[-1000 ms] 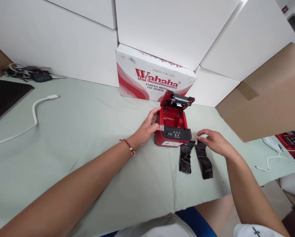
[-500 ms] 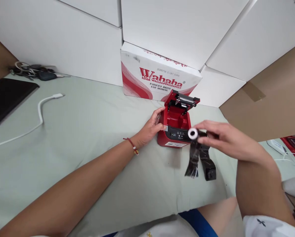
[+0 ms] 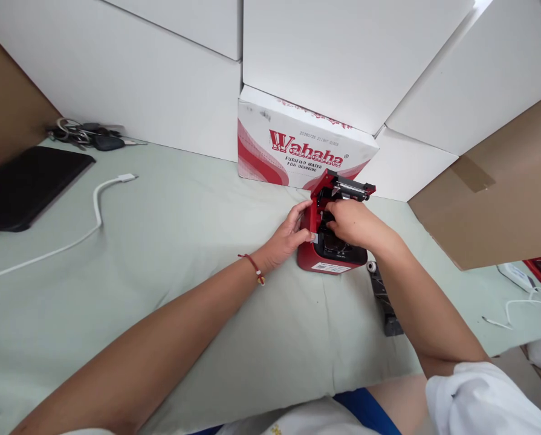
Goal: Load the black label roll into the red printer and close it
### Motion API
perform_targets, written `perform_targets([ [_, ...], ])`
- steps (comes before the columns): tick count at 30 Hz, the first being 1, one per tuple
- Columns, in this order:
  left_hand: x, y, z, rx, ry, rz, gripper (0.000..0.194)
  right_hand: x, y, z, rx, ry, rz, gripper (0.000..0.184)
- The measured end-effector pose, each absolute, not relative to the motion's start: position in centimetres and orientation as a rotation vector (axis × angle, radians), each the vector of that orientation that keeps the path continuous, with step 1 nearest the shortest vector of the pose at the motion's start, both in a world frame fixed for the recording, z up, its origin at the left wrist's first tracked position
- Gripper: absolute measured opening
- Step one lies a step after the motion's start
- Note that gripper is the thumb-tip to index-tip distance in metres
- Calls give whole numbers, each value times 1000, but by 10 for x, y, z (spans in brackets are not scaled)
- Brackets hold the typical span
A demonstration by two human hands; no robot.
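A small red and black label printer (image 3: 305, 258) stands on the cloth with its lid (image 3: 352, 188) tipped up. My left hand (image 3: 289, 237) grips its left side, the thumb on the front corner and the fingers along the side wall. My right hand (image 3: 352, 222) reaches into the open compartment, fingers closed on a roll of black film. Most of that roll is hidden by the hand and the printer walls; its black strip (image 3: 336, 243) lies over the front panel. Another black roll with a white core and loose strip (image 3: 382, 293) rests right of the printer, partly behind my right forearm.
A Wahaha water carton (image 3: 292, 148) stands behind the printer against stacked white boxes (image 3: 174, 103). On the left lie a black tablet-like slab (image 3: 38, 184), a bunch of keys (image 3: 93, 134) and a white cable (image 3: 98, 208). A brown cardboard box (image 3: 497, 181) stands right.
My right hand has carried the black roll from beside the printer leftward and into its open compartment. My left hand keeps its grip on the printer.
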State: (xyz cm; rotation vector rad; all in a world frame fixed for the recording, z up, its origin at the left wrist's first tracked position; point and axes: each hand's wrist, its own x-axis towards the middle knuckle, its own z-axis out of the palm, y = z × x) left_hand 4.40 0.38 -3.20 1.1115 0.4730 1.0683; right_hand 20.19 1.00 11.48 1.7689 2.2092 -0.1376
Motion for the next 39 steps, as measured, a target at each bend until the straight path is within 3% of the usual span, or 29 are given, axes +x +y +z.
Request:
perform_targets([
  [4,44,3,-30,1091,478,1061,85,216,9,106,1810,2305,-210,36],
  [9,43,2,-30,1094,479,1072,83,245,-50,92,1861,2977,-339,27],
  [12,42,3,-32,1108,472,1078,82,255,-94,60,1738,3333,24,24],
  [17,39,2,-29,1151,499,1102,80,254,-118,7,1678,3374,586,45],
  [22,38,4,-19,1179,673,1149,68,253,-109,0,1671,3479,519,50],
  [33,47,59,34,1383,847,1281,41,270,-105,7,1751,3512,287,38],
  [39,45,38,22,1495,746,1457,38,268,-107,9,1722,3641,261,46],
])
